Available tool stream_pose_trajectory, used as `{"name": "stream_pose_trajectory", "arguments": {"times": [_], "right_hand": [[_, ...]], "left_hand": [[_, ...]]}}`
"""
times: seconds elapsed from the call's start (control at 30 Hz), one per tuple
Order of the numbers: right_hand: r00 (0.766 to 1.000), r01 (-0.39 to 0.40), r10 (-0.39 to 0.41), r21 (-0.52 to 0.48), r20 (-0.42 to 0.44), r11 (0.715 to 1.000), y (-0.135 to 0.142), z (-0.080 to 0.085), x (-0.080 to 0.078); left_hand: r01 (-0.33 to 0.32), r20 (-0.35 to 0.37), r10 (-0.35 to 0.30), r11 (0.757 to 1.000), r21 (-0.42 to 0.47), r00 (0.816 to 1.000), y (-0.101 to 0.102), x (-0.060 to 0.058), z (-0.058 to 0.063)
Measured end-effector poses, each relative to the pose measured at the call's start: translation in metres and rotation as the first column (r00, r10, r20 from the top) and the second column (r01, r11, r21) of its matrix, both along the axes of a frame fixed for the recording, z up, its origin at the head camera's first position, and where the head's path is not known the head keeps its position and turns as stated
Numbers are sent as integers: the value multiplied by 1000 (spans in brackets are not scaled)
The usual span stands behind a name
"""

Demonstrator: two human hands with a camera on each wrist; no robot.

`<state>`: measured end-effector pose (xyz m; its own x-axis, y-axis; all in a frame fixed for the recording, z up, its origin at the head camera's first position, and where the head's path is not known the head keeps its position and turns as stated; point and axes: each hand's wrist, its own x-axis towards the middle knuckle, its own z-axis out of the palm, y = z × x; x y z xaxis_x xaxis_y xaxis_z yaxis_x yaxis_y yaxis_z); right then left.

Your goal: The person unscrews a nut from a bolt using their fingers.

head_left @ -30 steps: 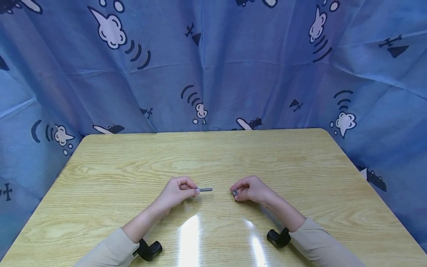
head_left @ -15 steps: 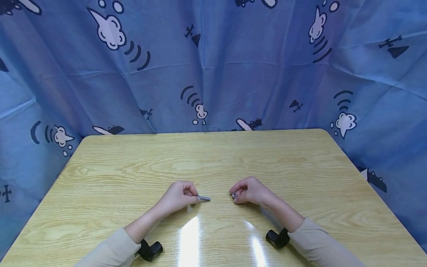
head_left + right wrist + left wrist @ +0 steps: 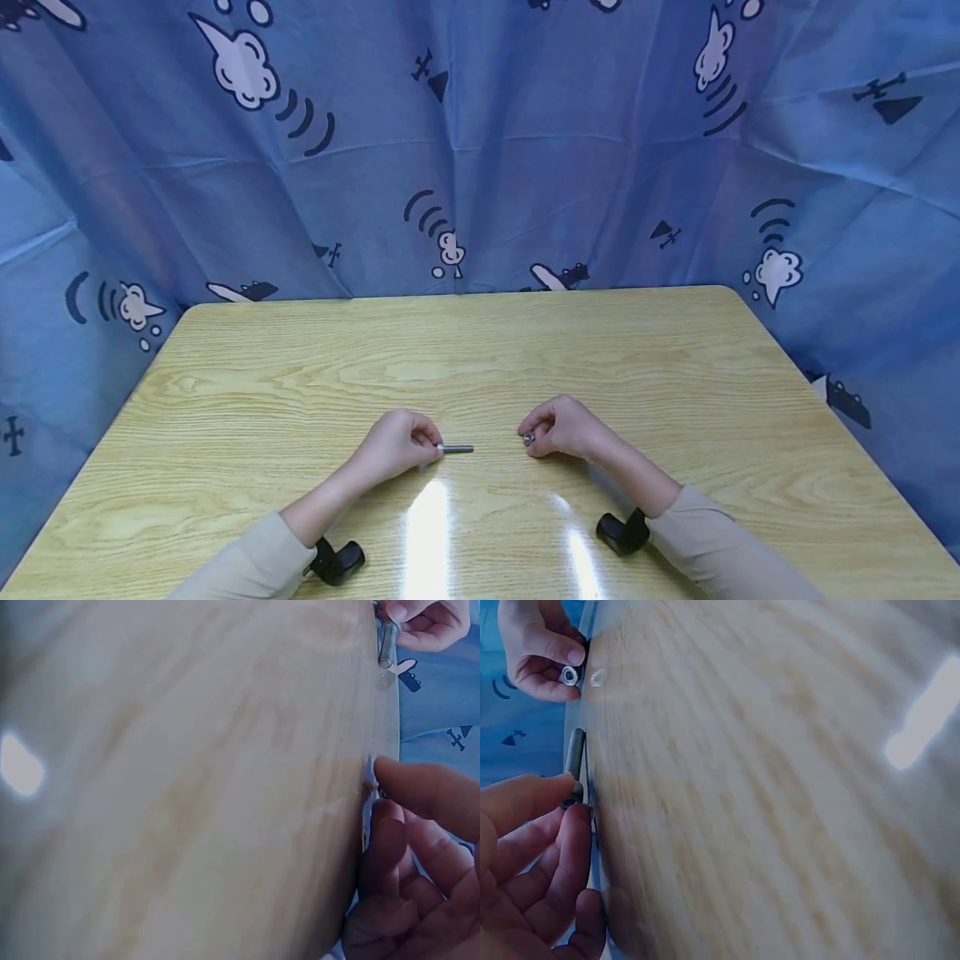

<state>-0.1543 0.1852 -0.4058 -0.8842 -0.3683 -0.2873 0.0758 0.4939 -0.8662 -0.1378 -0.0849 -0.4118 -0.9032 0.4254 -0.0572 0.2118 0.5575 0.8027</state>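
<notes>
My left hand (image 3: 402, 442) pinches a silver bolt (image 3: 457, 449) by its head end, between thumb and fingers. The bolt's threaded shank (image 3: 575, 750) points right, towards the other hand, and lies about level above the table. In my right hand (image 3: 567, 429), thumb and fingertips grip a small metal nut (image 3: 528, 437), its round hole facing the bolt. The left wrist view shows the nut (image 3: 570, 675) as a ring at the fingertips. Most of the nut is hidden by fingers in the right wrist view. A gap separates bolt and nut.
A light wood-grain table (image 3: 480, 358) lies under both hands, with bright light reflections near its front. Blue patterned curtains (image 3: 480, 150) hang behind and at both sides. Black wrist cameras (image 3: 336, 562) sit at the cuffs of the beige sleeves.
My left hand has come a little nearer the front edge with the bolt, which tilted and is now level again. The right hand has barely moved, still holding the nut.
</notes>
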Motion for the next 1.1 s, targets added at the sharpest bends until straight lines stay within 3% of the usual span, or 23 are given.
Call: {"name": "stream_pose_trajectory", "arguments": {"times": [0.27,0.57,0.83,1.1], "right_hand": [[1000,13,-13,25,0,1000,0,0,-1],[1000,-3,3,52,-16,999,0,1,-1],[999,-43,44,10,-15,999,4,1,0],[993,-109,107,-41,-51,993,16,6,-5]], "left_hand": [[36,-46,-39,998,-58,998,-1,-2,1],[64,-38,-67,995,-76,997,-1,-3,2],[84,-32,-86,995,-58,996,-2,-5,1],[64,30,-65,998,12,997,-5,-5,2]]}}
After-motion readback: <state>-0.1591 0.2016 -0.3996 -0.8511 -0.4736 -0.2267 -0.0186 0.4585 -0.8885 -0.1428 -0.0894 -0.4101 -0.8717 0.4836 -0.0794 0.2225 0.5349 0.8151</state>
